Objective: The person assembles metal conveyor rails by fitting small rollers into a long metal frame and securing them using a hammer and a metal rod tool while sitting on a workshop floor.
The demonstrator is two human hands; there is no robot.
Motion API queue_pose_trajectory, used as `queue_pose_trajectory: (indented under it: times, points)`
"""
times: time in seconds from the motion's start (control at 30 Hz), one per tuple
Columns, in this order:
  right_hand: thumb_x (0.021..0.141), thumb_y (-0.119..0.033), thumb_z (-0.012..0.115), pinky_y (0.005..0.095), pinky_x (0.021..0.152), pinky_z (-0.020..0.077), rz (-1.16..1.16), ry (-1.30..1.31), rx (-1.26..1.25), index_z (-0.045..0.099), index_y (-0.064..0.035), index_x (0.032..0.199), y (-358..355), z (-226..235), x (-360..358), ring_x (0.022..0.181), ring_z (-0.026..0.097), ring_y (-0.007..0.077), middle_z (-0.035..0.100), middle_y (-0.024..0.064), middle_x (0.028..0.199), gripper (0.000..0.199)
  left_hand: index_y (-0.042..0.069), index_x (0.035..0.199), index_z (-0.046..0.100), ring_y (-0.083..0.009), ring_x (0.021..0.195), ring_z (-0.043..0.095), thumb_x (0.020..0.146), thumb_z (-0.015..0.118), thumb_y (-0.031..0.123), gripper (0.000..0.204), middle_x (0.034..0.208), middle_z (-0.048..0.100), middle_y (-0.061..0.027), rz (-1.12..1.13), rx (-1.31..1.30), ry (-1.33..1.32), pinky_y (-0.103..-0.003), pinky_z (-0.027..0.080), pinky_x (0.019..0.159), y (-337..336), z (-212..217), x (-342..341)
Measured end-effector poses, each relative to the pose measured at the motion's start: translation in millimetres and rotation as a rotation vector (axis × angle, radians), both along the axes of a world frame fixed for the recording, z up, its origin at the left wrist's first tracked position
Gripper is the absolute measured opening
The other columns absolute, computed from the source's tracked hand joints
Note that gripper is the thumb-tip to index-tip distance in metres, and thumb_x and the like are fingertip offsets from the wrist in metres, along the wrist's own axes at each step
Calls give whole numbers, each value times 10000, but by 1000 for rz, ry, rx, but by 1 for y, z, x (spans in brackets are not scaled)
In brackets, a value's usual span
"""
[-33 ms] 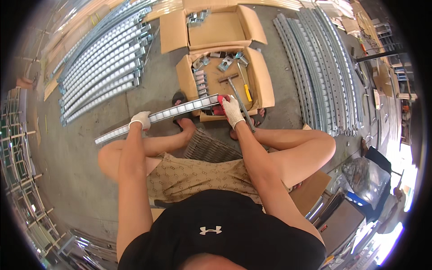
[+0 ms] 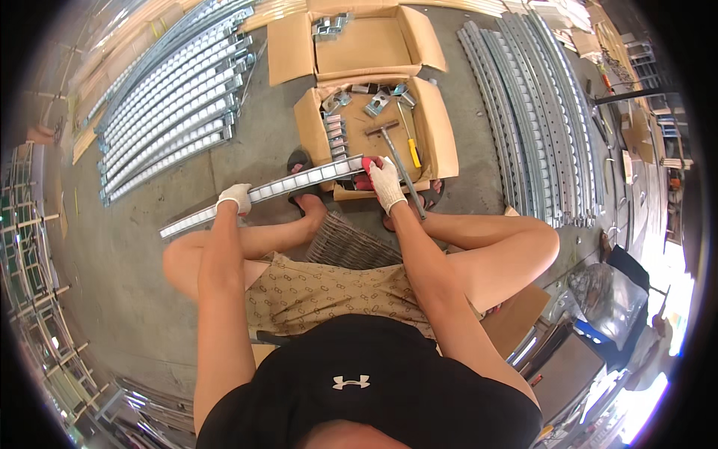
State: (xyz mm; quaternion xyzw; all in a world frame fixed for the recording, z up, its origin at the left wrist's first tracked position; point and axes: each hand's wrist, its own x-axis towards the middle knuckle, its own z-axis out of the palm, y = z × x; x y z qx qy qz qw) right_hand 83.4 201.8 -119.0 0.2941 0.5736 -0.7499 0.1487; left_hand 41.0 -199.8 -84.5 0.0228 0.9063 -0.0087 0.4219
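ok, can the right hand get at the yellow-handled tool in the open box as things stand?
Probably yes, once it lets go. The right hand grips the end of the roller track at the box's near edge; the yellow-handled tool lies uncovered in the cardboard box just beyond, nothing between.

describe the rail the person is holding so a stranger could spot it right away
Start at the open cardboard box of metal parts on the concrete floor ahead of the seated person. Just before it, a roller rail spans both gloved hands, the only rail lifted rather than stacked.
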Motion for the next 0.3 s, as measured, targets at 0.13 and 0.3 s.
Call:
queue_pose_trajectory:
  times: [0.13,0.3]
  points:
    - [1079,-179,519,275,556,553,97,107,302,607,29,1314,-6,-25,-7,633,612,120,661,43,924,326,150,1422,588,-363,1270,635,687,782,90,762,1376,663,-152,10,-35,-52,-457,538,1033,-1,-12,-3]
    - [1077,-211,537,249,663,538,229,26,388,595,6,1377,11,-64,-9,724,579,82,666,61,936,374,155,1515,474,-367,1340,573,703,828,278,895,1443,591,-209,-57,296,250,-457,469,1118,72,41,-16]
